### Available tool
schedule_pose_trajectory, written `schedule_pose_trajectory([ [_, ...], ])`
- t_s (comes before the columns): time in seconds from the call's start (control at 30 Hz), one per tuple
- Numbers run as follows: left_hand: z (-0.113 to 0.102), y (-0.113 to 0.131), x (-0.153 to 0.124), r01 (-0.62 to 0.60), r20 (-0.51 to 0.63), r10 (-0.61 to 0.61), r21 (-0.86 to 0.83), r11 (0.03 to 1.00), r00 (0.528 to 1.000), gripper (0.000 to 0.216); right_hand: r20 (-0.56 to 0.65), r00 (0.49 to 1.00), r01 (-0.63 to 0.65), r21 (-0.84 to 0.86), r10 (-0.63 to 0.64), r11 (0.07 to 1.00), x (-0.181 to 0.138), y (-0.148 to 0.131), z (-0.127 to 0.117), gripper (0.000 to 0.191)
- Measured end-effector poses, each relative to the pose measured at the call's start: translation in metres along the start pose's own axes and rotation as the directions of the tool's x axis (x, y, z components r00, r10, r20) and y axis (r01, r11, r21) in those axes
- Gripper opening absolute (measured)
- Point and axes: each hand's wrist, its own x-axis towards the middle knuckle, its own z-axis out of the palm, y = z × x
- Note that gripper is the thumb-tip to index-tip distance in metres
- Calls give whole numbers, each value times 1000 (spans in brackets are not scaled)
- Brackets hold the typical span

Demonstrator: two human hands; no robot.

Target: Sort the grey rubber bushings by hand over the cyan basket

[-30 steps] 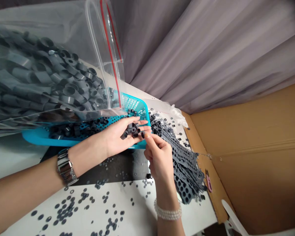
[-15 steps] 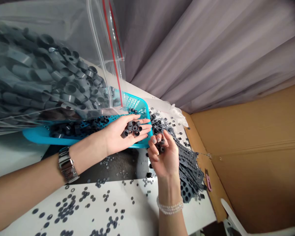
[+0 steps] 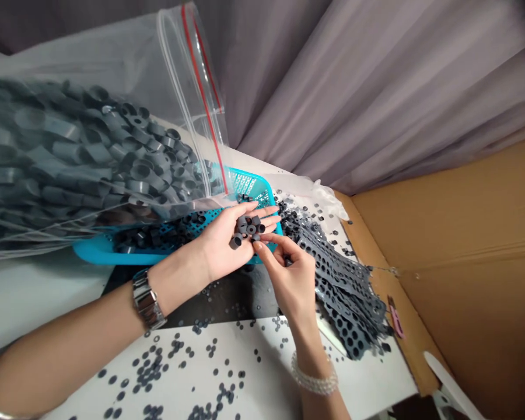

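My left hand (image 3: 227, 236) lies palm up with its fingers stretched out flat, bearing a small heap of black rubber caps (image 3: 250, 226). From below, my right hand (image 3: 291, 265) reaches to the edge of that palm. Its thumb and forefinger pinch one black cap (image 3: 256, 238) there, and its other fingers curl inward around something dark, mostly hidden. Below the left hand is a turquoise plastic basket (image 3: 269, 189) with more dark caps in it. A clear zip bag (image 3: 126, 58), full of similar grey-black caps, leans over the basket.
Perforated black rubber sheets (image 3: 345, 280) lie right of my right hand. Small black discs (image 3: 151, 373) are scattered over the white table (image 3: 266, 379). Pink-handled snips (image 3: 396, 321) rest by a cardboard wall (image 3: 455, 251). A grey curtain (image 3: 376, 76) hangs behind.
My right hand has turned over and come to the left palm, now pinching a cap at its edge. The left hand stays flat under the caps. The view has shifted slightly.
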Motion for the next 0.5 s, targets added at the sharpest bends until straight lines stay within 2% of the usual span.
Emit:
schedule_pose_trajectory([
  [0.1,-3,-1,2,-20,20,20,8,1000,1000,36,11,1000,9,25,-10,1000,0,0,2,13],
  [0.2,-7,-1,4,-24,38,25,-12,1000,999,37,66,993,-114,260,100,959,2,0,-1,12],
  [0.23,-8,-1,3,-13,43,14,-19,1000,999,37,116,981,-191,395,158,898,4,1,-4,10],
  [0.3,-10,-1,3,14,51,-12,-31,999,999,37,262,937,-349,650,232,675,7,3,-10,6],
  [0.37,-10,-1,2,23,55,-21,-42,999,998,36,382,894,-447,781,233,437,11,5,-17,6],
  [0.4,-11,-1,2,18,52,-15,-46,999,999,36,417,880,-474,805,229,357,12,6,-20,7],
  [0.5,-10,0,2,2,30,-1,-43,999,1000,38,441,859,-501,830,259,247,15,10,-26,17],
])
